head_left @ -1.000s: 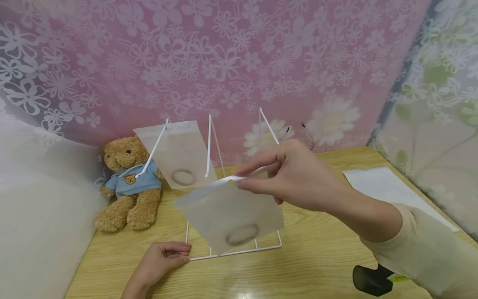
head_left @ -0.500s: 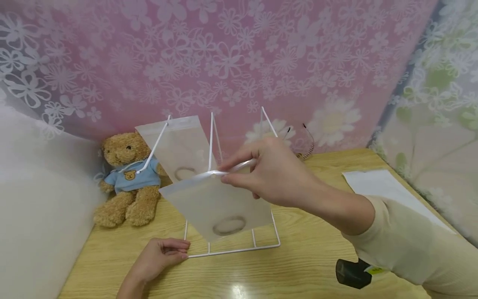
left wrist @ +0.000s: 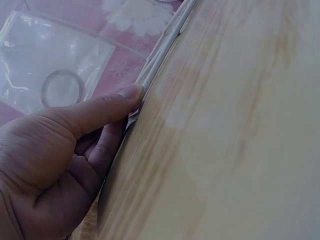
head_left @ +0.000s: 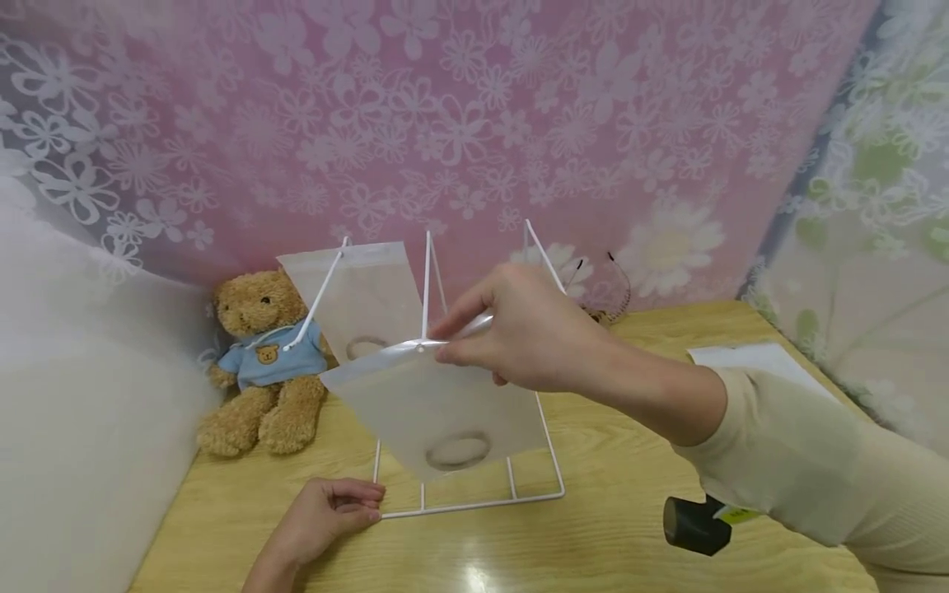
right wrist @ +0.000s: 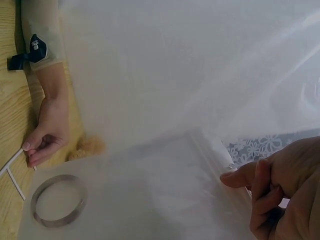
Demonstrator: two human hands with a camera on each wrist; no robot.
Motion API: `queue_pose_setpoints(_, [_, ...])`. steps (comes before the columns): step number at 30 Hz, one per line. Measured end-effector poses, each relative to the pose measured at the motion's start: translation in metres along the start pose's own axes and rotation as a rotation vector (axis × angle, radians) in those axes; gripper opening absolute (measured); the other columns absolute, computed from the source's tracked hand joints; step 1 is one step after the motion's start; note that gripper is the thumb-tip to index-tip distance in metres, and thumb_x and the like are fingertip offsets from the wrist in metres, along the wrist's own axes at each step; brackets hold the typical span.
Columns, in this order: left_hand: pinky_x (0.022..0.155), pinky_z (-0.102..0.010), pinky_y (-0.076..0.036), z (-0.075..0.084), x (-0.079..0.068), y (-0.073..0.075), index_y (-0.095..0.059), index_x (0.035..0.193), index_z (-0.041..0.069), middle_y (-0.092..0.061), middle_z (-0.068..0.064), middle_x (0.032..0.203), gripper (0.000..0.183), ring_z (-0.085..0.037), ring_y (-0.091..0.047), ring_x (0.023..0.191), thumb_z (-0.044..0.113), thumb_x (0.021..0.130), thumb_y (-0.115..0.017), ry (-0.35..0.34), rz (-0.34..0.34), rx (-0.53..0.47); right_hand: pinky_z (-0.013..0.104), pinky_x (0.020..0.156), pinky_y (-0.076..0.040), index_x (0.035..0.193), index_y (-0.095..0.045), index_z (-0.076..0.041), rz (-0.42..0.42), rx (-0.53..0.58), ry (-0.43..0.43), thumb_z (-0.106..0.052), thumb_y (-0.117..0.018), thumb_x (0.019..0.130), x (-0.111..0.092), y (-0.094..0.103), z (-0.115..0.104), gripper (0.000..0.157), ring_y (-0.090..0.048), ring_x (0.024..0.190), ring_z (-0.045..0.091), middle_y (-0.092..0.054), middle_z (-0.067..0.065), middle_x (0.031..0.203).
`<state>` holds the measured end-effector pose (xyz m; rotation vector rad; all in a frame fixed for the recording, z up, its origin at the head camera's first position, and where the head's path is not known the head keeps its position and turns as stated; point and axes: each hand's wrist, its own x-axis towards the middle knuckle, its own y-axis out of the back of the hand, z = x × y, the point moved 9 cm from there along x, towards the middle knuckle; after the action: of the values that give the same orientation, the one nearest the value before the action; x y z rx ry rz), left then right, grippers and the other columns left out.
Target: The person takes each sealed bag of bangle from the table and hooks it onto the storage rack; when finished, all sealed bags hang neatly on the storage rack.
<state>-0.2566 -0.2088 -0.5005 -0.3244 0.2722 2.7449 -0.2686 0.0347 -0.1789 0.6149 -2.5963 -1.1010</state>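
Note:
My right hand [head_left: 526,329] pinches the top edge of a translucent bag [head_left: 385,391], which hangs tilted in front of a white wire rack [head_left: 474,504]. Inside the bag, near its bottom, lies a greyish ring-shaped bangle [right wrist: 36,207]. The small hole in the bag's top edge sits right at the tip of the rack's middle prong [head_left: 427,280]. Low on the left, my left hand [head_left: 319,519] pinches the rack's front corner between thumb and fingers, close to the tabletop [left wrist: 215,125]. A second bag [head_left: 371,284] with a similar ring hangs on the left prong.
Left of the rack sits a brown teddy bear [head_left: 259,362] in a blue hoodie. A white sheet-like item [head_left: 764,358] lies at the table's right. Behind the rack stands a thin curved headband-like thing [head_left: 625,301]. Flowered cloth [head_left: 630,123] hangs along the back.
My right hand has carried the bag leftward and slightly up to the middle prong's tip, then nearly stopped there. The left hand keeps its grip on the rack's corner.

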Motion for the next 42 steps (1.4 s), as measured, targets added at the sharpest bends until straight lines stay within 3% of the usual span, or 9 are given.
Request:
queue_pose_setpoints(7, [0.086, -0.026, -0.061, -0.003, -0.001, 0.001, -0.067, 0.121, -0.010, -0.066, -0.023, 0.128, 0.043, -0.012, -0.072, 0.097, 0.012, 0.086, -0.078, 0.015, 0.000, -0.009, 0.026, 0.048, -0.051, 0.098, -0.082, -0.026, -0.015, -0.061, -0.035, -0.022, -0.081, 0.086, 0.008, -0.003, 0.001, 0.013, -0.066, 0.051, 0.022, -0.075, -0.005, 0.109])
queue_pose_setpoints(17, [0.087, -0.027, -0.061, 0.000, 0.000, -0.001, -0.065, 0.122, -0.012, -0.062, -0.026, 0.131, 0.042, -0.012, -0.072, 0.099, 0.009, 0.087, -0.077, -0.017, -0.018, -0.028, 0.025, 0.050, -0.049, 0.099, -0.082, -0.026, -0.007, -0.003, -0.088, -0.024, -0.082, 0.084, 0.019, -0.004, 0.015, 0.014, -0.060, 0.050, 0.018, -0.077, -0.009, 0.095])
queue_pose_setpoints(21, [0.086, -0.026, -0.061, 0.002, 0.000, 0.001, -0.065, 0.121, -0.013, -0.063, -0.028, 0.128, 0.042, -0.011, -0.072, 0.097, 0.008, 0.087, -0.077, -0.028, -0.006, -0.019, 0.025, 0.054, -0.054, 0.098, -0.082, -0.022, -0.023, -0.021, -0.109, -0.019, -0.083, 0.084, 0.029, -0.001, 0.017, 0.015, -0.062, 0.054, 0.016, -0.078, -0.006, 0.098])
queue_pose_setpoints(25, [0.085, -0.025, -0.061, 0.002, 0.000, 0.000, -0.066, 0.121, -0.011, -0.065, -0.025, 0.127, 0.042, -0.010, -0.072, 0.096, 0.011, 0.087, -0.078, -0.023, 0.000, 0.005, 0.025, 0.059, -0.058, 0.098, -0.082, -0.020, -0.055, -0.061, -0.128, -0.017, -0.083, 0.083, 0.035, 0.002, 0.017, 0.015, -0.064, 0.057, 0.014, -0.078, -0.005, 0.097])
queue_pose_setpoints(31, [0.085, -0.024, -0.061, -0.005, -0.004, 0.000, -0.069, 0.119, -0.009, -0.067, -0.022, 0.125, 0.042, -0.013, -0.072, 0.098, 0.014, 0.085, -0.080, 0.027, 0.009, 0.004, 0.024, 0.061, -0.053, 0.099, -0.082, -0.019, -0.138, -0.085, -0.103, -0.017, -0.083, 0.083, 0.048, -0.001, 0.017, 0.016, -0.059, 0.055, 0.012, -0.078, -0.006, 0.094])
queue_pose_setpoints(38, [0.087, -0.026, -0.061, -0.005, -0.003, -0.002, -0.067, 0.119, -0.011, -0.065, -0.025, 0.128, 0.043, -0.013, -0.072, 0.098, 0.012, 0.085, -0.080, 0.010, 0.007, -0.019, 0.031, 0.083, -0.053, 0.100, -0.082, -0.016, -0.200, -0.049, -0.100, -0.015, -0.082, 0.084, 0.064, 0.004, 0.025, 0.016, -0.052, 0.056, 0.013, -0.077, -0.002, 0.098])
queue_pose_setpoints(42, [0.086, -0.025, -0.061, -0.002, 0.000, -0.003, -0.068, 0.118, -0.011, -0.066, -0.025, 0.126, 0.042, -0.012, -0.072, 0.097, 0.012, 0.084, -0.080, -0.005, 0.010, -0.006, 0.029, 0.074, -0.050, 0.100, -0.082, -0.014, -0.223, 0.004, -0.082, -0.014, -0.082, 0.084, 0.072, 0.007, 0.033, 0.016, -0.048, 0.055, 0.013, -0.077, 0.000, 0.099])
